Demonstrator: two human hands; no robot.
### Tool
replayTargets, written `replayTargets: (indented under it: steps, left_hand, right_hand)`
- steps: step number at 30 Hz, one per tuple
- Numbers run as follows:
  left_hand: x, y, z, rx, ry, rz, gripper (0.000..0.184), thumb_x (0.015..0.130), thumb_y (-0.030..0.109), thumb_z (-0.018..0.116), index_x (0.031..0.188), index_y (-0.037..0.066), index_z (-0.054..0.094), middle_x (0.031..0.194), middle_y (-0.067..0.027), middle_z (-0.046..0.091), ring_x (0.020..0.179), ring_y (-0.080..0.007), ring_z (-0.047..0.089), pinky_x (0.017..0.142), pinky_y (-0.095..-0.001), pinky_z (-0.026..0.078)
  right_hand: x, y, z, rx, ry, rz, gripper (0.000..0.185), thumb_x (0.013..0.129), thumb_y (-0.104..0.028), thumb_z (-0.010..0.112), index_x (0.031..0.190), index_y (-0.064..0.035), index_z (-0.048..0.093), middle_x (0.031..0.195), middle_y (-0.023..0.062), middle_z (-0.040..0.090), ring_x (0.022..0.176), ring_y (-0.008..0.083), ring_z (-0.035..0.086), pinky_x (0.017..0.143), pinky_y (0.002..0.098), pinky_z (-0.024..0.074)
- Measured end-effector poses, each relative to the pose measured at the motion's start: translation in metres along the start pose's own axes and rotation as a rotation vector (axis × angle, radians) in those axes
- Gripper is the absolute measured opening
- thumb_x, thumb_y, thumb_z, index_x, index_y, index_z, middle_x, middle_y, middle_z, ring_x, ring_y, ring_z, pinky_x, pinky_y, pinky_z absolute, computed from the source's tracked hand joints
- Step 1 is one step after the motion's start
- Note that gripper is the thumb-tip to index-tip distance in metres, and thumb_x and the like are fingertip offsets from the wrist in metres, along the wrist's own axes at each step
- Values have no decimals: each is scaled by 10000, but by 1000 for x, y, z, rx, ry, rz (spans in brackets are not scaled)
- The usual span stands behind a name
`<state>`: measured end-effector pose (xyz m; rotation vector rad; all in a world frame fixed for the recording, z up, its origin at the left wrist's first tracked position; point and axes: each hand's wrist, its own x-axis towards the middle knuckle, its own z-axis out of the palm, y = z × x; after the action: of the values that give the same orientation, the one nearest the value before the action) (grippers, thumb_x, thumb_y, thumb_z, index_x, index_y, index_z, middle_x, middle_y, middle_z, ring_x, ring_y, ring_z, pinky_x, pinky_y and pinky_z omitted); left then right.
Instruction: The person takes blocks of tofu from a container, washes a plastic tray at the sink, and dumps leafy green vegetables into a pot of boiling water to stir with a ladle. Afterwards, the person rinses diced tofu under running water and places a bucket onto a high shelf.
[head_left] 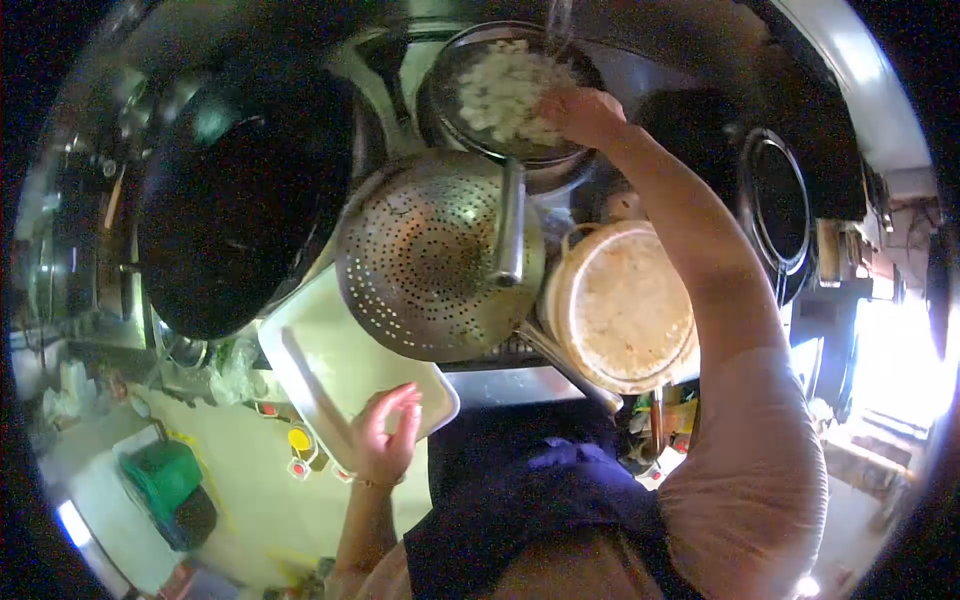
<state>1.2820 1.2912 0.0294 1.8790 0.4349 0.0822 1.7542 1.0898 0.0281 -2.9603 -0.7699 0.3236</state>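
Note:
A pan (433,118) at the top holds many small white chunks (505,92). My right hand (583,115) reaches over its right side, fingers down at the chunks; they are blurred and I cannot see whether they grip any. Below the pan, a metal colander (420,260) full of small holes lies under a metal handle (511,225). My left hand (385,435) hovers over the lower edge of a white rectangular tray (320,335), thumb and fingers apart, holding nothing.
A large black wok (235,230) stands to the left. Right of the colander is a round tub (625,305) with a pale, stained top. A ring-shaped metal rim (778,200) is at the far right. A green bin (160,475) stands on the floor at lower left.

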Motion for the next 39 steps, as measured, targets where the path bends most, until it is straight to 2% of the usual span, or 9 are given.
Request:
replayTargets:
  steps: [7, 12, 14, 18, 24, 30, 34, 36, 39]
  left_hand:
    - [30, 57, 139, -884, -201, -389, 521, 874, 172, 626, 1333, 44, 413, 1244, -104, 528, 1059, -145, 540, 827, -331, 496]
    - [51, 49, 176, -831, -244, -392, 384, 863, 288, 643, 1181, 112, 521, 1145, -23, 564, 990, -153, 549, 746, -365, 520]
    - [53, 57, 172, -764, -227, -456, 348, 859, 318, 645, 1130, 135, 527, 1103, -39, 567, 969, -187, 555, 760, -408, 521]
    - [61, 59, 168, -714, -377, -463, 374, 896, 327, 572, 1189, 107, 493, 1167, -95, 550, 1081, -279, 537, 825, -500, 501]
    - [79, 49, 167, -790, -566, -450, 597, 858, 415, 497, 1355, 105, 381, 1364, -94, 425, 1232, -286, 417, 976, -499, 376]
    - [97, 70, 164, -721, -675, -394, 675, 830, 529, 458, 1365, 126, 367, 1376, -99, 407, 1248, -299, 406, 973, -514, 374]
    - [118, 77, 144, -765, -824, -335, 761, 844, 609, 434, 1423, 135, 293, 1440, -107, 342, 1296, -320, 351, 1027, -520, 331]
    - [103, 136, 132, -1852, -977, -1800, 338, 909, 264, 510, 1134, 18, 564, 1137, -154, 581, 1061, -305, 537, 966, -523, 411]
    - [134, 137, 133, -1776, -692, -1763, 265, 933, 85, 475, 1184, 23, 537, 1201, -140, 558, 1039, -263, 572, 901, -473, 484]
  right_hand:
    - [-203, 79, -3, 823, 347, 32, 345, 863, -200, 622, 1162, -30, 592, 1079, 141, 647, 965, 213, 624, 840, 323, 488]
    - [-343, 95, 59, 1099, 638, 415, 330, 860, -237, 621, 1085, 5, 620, 977, 169, 668, 883, 193, 644, 750, 316, 520]
    - [-377, 83, 56, 1397, 252, 573, 410, 837, -305, 638, 1080, 23, 598, 960, 177, 662, 869, 215, 642, 754, 323, 517]
    - [-381, 83, 52, 1038, 362, 545, 674, 711, -492, 688, 1088, 50, 559, 958, 200, 646, 865, 295, 639, 781, 389, 506]
    - [-371, 90, 67, 1252, 119, 518, 487, 706, -450, 665, 794, 28, 649, 791, 144, 644, 811, 203, 607, 728, 340, 473]
    - [-373, 75, 59, 1408, 41, 568, 397, 683, -352, 683, 862, 1, 644, 851, 93, 639, 834, 186, 587, 724, 336, 466]
    - [-419, 35, 37, 1611, 428, 551, 365, 676, -305, 672, 856, -1, 581, 809, 65, 589, 790, 155, 542, 673, 313, 445]
    - [-460, 18, 11, 1629, 593, 550, 346, 691, -300, 667, 838, -3, 568, 773, 46, 560, 758, 141, 518, 639, 311, 427]
    - [-521, -7, 2, 1589, 765, 539, 304, 732, -277, 684, 811, -12, 558, 732, 11, 534, 719, 114, 504, 602, 289, 411]
